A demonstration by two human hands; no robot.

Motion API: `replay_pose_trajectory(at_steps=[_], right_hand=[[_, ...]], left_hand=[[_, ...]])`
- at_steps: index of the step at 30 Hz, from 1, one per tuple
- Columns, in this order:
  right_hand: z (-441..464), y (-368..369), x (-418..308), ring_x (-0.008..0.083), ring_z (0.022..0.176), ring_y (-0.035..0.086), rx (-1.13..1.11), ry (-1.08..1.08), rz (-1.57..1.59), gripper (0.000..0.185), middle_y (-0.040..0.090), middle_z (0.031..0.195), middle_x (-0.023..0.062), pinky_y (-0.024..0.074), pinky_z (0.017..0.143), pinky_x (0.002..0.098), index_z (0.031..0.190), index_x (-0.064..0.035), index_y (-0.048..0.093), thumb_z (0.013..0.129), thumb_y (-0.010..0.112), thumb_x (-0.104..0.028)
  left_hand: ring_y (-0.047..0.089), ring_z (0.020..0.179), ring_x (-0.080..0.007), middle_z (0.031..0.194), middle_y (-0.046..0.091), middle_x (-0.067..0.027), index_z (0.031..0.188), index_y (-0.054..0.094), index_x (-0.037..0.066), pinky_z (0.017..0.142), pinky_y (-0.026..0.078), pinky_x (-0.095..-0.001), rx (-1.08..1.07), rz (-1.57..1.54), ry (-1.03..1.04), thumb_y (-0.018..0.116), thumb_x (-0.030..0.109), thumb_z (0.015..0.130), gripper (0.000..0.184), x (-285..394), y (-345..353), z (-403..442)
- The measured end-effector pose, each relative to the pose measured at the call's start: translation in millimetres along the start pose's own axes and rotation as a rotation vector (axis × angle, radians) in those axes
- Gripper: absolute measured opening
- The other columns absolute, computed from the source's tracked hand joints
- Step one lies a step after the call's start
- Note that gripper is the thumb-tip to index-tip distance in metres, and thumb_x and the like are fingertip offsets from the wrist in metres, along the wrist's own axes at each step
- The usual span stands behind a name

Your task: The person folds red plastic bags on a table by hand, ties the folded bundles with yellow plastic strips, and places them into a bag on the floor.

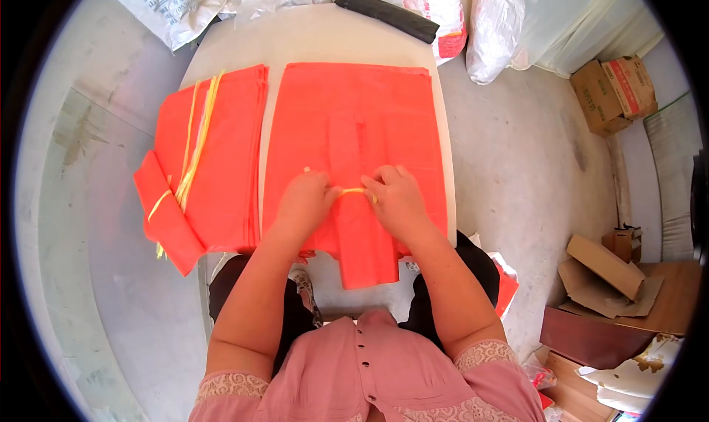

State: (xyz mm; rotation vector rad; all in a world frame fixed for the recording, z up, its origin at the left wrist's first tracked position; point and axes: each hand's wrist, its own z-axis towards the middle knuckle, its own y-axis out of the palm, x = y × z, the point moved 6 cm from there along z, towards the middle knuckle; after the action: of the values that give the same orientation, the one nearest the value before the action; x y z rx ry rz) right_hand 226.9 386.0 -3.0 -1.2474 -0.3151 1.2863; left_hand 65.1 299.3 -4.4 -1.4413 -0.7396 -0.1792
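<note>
A long folded bundle of red plastic bags (363, 248) lies across a flat stack of red plastic bags (295, 112), its near end hanging over the table edge. Around the bundle's middle runs a thin yellow tie (353, 191), pulled straight between my hands. My left hand (310, 197) pinches the tie on the left side, with a short end poking out near the knuckles. On the right, my right hand (397, 197) has its fingers closed on the other part of the tie. Whether it is knotted, I cannot tell.
A second red stack (221, 141) sits at left, bearing loose yellow ties (196, 141) and a tied red bundle (166, 204). A black roll (388, 17) lies at the table's (295, 34) far edge. White sacks (177, 5) stand beyond; cardboard boxes (611, 93) are at right.
</note>
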Motion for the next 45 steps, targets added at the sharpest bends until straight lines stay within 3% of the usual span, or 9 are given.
replay_pose_trajectory(at_steps=[6, 10, 15, 27, 33, 36, 40, 43, 45], right_hand=[[-4, 3, 1, 0.0283, 0.090, 0.058, 0.001, -0.015, -0.096, 0.021, 0.059, 0.093, 0.0079, 0.0509, 0.079, 0.0411, 0.107, -0.0064, 0.077, 0.088, 0.075, -0.016], [0, -3, -6, 0.0261, 0.085, 0.057, 0.037, -0.048, -0.109, 0.008, 0.056, 0.088, 0.0055, 0.0495, 0.072, 0.0392, 0.089, -0.0071, 0.072, 0.084, 0.077, -0.012], [4, -5, -8, 0.0251, 0.083, 0.057, 0.054, -0.050, -0.133, 0.016, 0.053, 0.086, 0.0057, 0.0491, 0.068, 0.0393, 0.072, -0.0075, 0.065, 0.084, 0.076, -0.011], [11, -9, -10, 0.0296, 0.079, 0.066, 0.003, 0.135, 0.019, 0.016, 0.065, 0.087, 0.0079, 0.0527, 0.066, 0.0424, 0.078, -0.0035, 0.069, 0.084, 0.077, -0.016], [20, 24, -3, 0.0350, 0.072, 0.066, -0.136, 0.361, 0.448, 0.028, 0.067, 0.080, 0.0171, 0.0503, 0.063, 0.0453, 0.080, -0.0004, 0.068, 0.088, 0.073, -0.027], [20, 31, -1, 0.0162, 0.064, 0.060, -0.277, 0.474, 0.498, 0.022, 0.066, 0.073, 0.0104, 0.0484, 0.059, 0.0352, 0.088, 0.0009, 0.072, 0.093, 0.070, -0.021], [18, 32, 0, 0.0112, 0.060, 0.056, -0.248, 0.512, 0.609, 0.023, 0.063, 0.069, 0.0057, 0.0458, 0.054, 0.0326, 0.088, 0.0008, 0.072, 0.096, 0.069, -0.021], [18, 31, -2, 0.0097, 0.059, 0.055, -0.310, 0.605, 0.662, 0.022, 0.065, 0.071, 0.0040, 0.0451, 0.052, 0.0305, 0.090, 0.0006, 0.073, 0.097, 0.068, -0.019], [16, 31, -2, 0.0088, 0.060, 0.056, -0.326, 0.650, 0.674, 0.019, 0.066, 0.072, 0.0031, 0.0452, 0.052, 0.0296, 0.092, 0.0004, 0.073, 0.097, 0.069, -0.018]], left_hand=[[0.068, 0.085, -0.0397, 0.086, 0.070, -0.0211, 0.085, 0.068, -0.001, 0.076, 0.055, -0.0498, -0.034, 0.154, -0.048, 0.074, 0.027, 0.093, 0.030, -2, 5, 3], [0.069, 0.086, -0.0392, 0.088, 0.070, -0.0204, 0.086, 0.067, 0.000, 0.077, 0.055, -0.0492, 0.017, 0.211, 0.031, 0.073, 0.028, 0.094, 0.030, -6, 12, 2], [0.068, 0.085, -0.0389, 0.089, 0.070, -0.0195, 0.086, 0.067, 0.001, 0.076, 0.055, -0.0489, 0.018, 0.219, 0.043, 0.072, 0.026, 0.095, 0.027, -7, 13, 1], [0.068, 0.083, -0.0368, 0.086, 0.068, -0.0161, 0.085, 0.067, 0.003, 0.073, 0.055, -0.0482, 0.050, 0.254, 0.082, 0.072, 0.025, 0.094, 0.024, -9, 19, -1], [0.068, 0.082, -0.0361, 0.084, 0.066, -0.0155, 0.085, 0.067, 0.004, 0.071, 0.055, -0.0473, 0.057, 0.279, 0.094, 0.072, 0.025, 0.093, 0.023, -11, 23, 0], [0.069, 0.083, -0.0357, 0.085, 0.067, -0.0149, 0.085, 0.067, 0.004, 0.071, 0.055, -0.0470, 0.067, 0.287, 0.096, 0.073, 0.025, 0.093, 0.023, -12, 22, -1], [0.069, 0.081, -0.0347, 0.083, 0.069, -0.0152, 0.083, 0.070, 0.002, 0.069, 0.054, -0.0475, 0.090, 0.234, 0.083, 0.075, 0.027, 0.091, 0.026, -12, 13, -1], [0.067, 0.071, -0.0306, 0.077, 0.068, -0.0177, 0.085, 0.072, 0.000, 0.064, 0.051, -0.0419, -0.072, 0.135, -0.139, 0.077, 0.026, 0.092, 0.027, -9, -21, -7], [0.062, 0.067, -0.0208, 0.072, 0.065, -0.0117, 0.085, 0.073, -0.001, 0.062, 0.048, -0.0365, -0.153, -0.056, -0.188, 0.077, 0.023, 0.092, 0.026, -16, -27, -9]])
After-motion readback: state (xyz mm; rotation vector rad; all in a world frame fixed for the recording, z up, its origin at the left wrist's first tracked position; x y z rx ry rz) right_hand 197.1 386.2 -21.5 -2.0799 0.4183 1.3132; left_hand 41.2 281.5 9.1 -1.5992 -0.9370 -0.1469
